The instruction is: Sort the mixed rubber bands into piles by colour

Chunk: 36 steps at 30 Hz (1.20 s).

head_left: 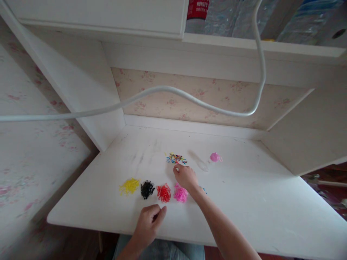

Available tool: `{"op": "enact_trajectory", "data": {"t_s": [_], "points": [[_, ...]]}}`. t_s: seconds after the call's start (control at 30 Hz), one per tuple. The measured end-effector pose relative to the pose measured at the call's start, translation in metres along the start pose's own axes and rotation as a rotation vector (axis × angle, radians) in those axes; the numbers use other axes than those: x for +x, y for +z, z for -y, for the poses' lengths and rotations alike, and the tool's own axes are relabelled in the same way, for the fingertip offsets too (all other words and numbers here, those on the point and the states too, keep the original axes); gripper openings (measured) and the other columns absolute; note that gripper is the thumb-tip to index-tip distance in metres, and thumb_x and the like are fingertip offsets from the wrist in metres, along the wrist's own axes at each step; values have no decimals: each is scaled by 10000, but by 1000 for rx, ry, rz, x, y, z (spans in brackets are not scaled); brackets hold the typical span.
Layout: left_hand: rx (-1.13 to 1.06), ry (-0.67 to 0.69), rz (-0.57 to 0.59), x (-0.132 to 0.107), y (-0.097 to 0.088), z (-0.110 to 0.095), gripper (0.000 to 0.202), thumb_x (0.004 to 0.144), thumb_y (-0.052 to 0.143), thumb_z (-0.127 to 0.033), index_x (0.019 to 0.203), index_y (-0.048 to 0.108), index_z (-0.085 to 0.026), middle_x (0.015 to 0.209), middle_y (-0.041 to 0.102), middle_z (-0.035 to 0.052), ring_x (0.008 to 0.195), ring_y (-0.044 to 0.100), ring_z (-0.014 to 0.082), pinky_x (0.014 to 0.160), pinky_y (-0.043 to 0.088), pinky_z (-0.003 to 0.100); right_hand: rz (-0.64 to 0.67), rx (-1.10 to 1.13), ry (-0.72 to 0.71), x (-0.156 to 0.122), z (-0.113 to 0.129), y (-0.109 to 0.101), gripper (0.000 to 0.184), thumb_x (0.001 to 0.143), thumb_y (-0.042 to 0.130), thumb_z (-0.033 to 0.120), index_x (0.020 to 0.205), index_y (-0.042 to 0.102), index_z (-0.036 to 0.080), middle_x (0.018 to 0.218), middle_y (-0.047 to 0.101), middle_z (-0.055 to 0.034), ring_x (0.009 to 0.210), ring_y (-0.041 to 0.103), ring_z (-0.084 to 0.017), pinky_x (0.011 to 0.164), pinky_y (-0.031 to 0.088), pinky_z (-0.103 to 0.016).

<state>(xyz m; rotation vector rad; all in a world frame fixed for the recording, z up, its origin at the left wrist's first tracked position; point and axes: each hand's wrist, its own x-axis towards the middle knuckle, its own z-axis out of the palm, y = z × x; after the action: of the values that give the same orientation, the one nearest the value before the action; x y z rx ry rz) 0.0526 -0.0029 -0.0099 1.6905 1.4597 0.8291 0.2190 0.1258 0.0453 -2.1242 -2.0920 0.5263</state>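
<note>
My right hand (186, 177) reaches to the near edge of a small pile of mixed-colour rubber bands (175, 158). Its thumb and index finger are pinched together, with a small red band at their tips. My left hand (149, 221) rests near the desk's front edge, fingers curled in and thumb pointing forward; nothing shows in it. Between the hands lie sorted heaps of bands: yellow (129, 186), black (147, 189), red (164, 193) and pink (180, 193). A few blue bands (204, 190) peek out beside my right forearm, which hides the rest.
On the white desk (257, 187), a clear, limp plastic piece (200, 162) and a small pink bundle (215, 157) lie right of the mixed pile. A white cable (168, 88) hangs across the view. Bottles (197, 12) stand on the shelf above.
</note>
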Motion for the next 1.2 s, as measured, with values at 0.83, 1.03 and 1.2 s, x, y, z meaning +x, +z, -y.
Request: {"op": "enact_trajectory", "data": {"t_s": [0.83, 1.03, 1.2], "points": [[84, -3, 23, 1, -3, 0, 461, 891, 341, -437, 521, 267, -172, 509, 316, -43, 498, 338, 72, 501, 203, 241, -55, -114, 17, 58, 33, 26, 386, 904, 318, 362, 1063, 637, 215, 952, 661, -133, 888, 617, -241, 749, 450, -379], [66, 7, 19, -1, -5, -3, 447, 897, 363, -403, 527, 285, -164, 514, 327, -46, 503, 348, 64, 509, 211, 228, -91, -98, 19, 56, 30, 31, 376, 910, 310, 313, 1014, 656, 208, 931, 667, -128, 881, 616, -234, 754, 444, -368], [73, 24, 28, 0, -7, -4, 440, 896, 376, -385, 526, 289, -164, 508, 324, -49, 494, 347, 61, 507, 218, 222, -141, -4, 2, 53, 28, 25, 363, 900, 335, 334, 965, 678, 232, 900, 676, -95, 835, 614, -203, 731, 433, -311]]}}
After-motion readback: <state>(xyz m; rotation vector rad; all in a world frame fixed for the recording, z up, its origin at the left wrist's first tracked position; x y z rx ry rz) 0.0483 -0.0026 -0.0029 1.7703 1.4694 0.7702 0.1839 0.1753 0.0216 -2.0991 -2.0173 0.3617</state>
